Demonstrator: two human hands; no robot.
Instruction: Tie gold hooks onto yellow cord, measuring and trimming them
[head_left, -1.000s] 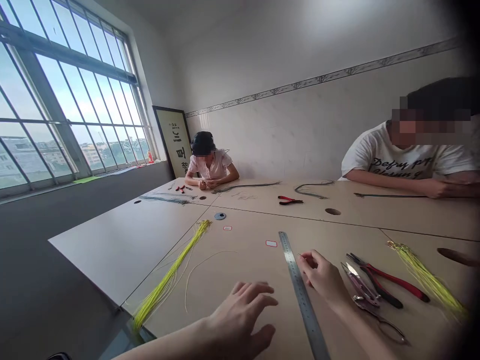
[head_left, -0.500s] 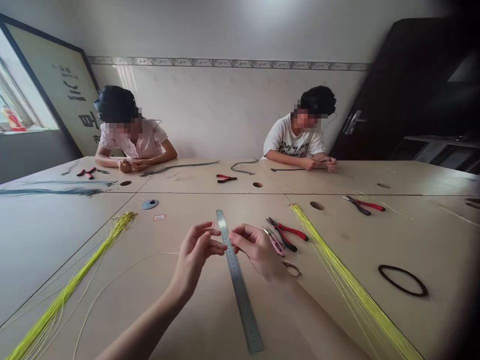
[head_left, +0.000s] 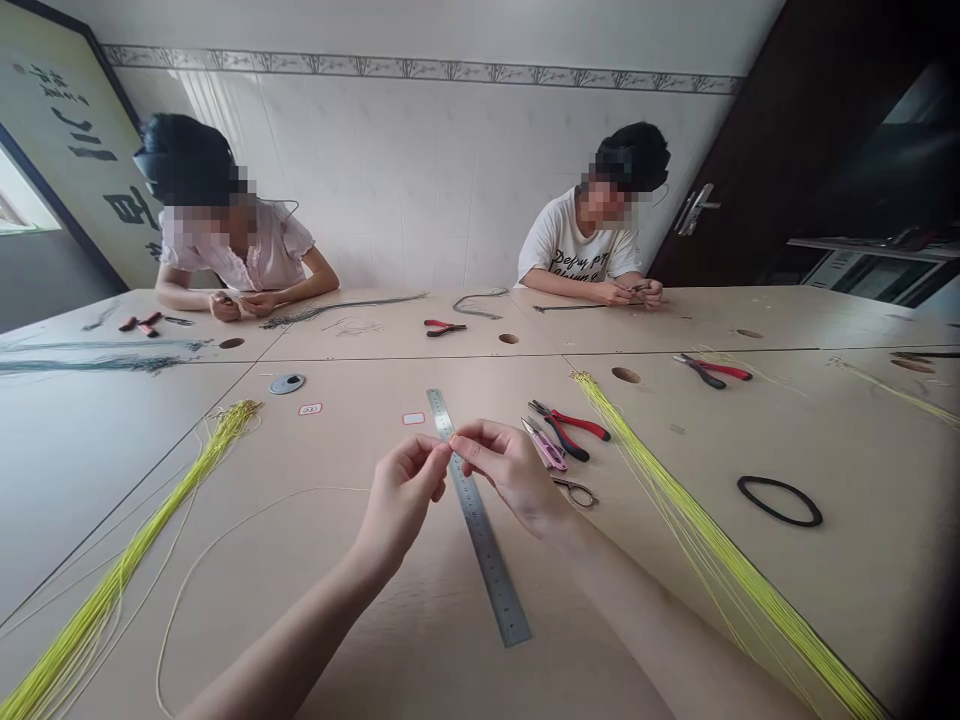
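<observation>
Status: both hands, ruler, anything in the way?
Left hand, right hand pinched, close together above ruler; anything held too small to tell. Ruler flat on table, partly hidden by hands. Pink snips beside right hand.

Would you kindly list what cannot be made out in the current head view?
In the head view:
Anything pinched between the left hand and right hand: covered by both.
Whether the pale strand continues behind the left hand: that hand hides it.
Markings on the ruler: too small.
Left yellow bundle, near end: cut off by the picture's edge.
</observation>
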